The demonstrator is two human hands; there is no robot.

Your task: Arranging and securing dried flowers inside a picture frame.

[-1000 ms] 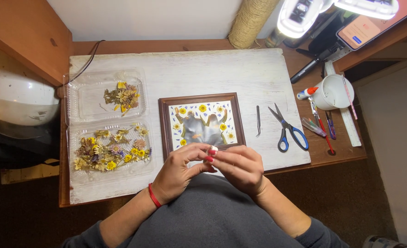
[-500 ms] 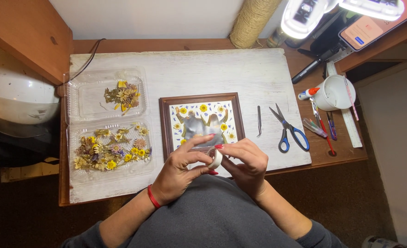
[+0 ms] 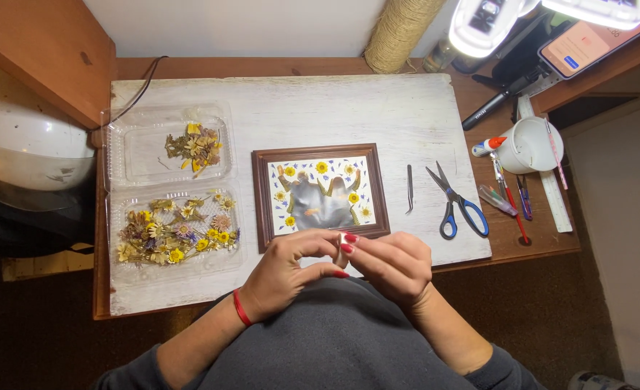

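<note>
My left hand (image 3: 287,271) and my right hand (image 3: 388,263) meet at the near edge of the white board (image 3: 312,108), both pinching a small white object (image 3: 342,250) between their fingertips. What the object is cannot be told. Just beyond the hands lies a dark wooden picture frame (image 3: 318,192) holding a photo with yellow pressed flowers and small blue bits around it. A red band circles my left wrist.
An open clear plastic clamshell (image 3: 172,195) with dried flowers lies at the left. Right of the frame lie tweezers (image 3: 409,188) and blue-handled scissors (image 3: 458,202). A white cup (image 3: 529,144), glue tube, pens and ruler sit at the right. A twine spool (image 3: 399,32) stands behind.
Both hands stayed at the board's near edge, fingers shifting around the small white object; the fingertips now pinch it slightly more toward the right. Nothing else moved.
</note>
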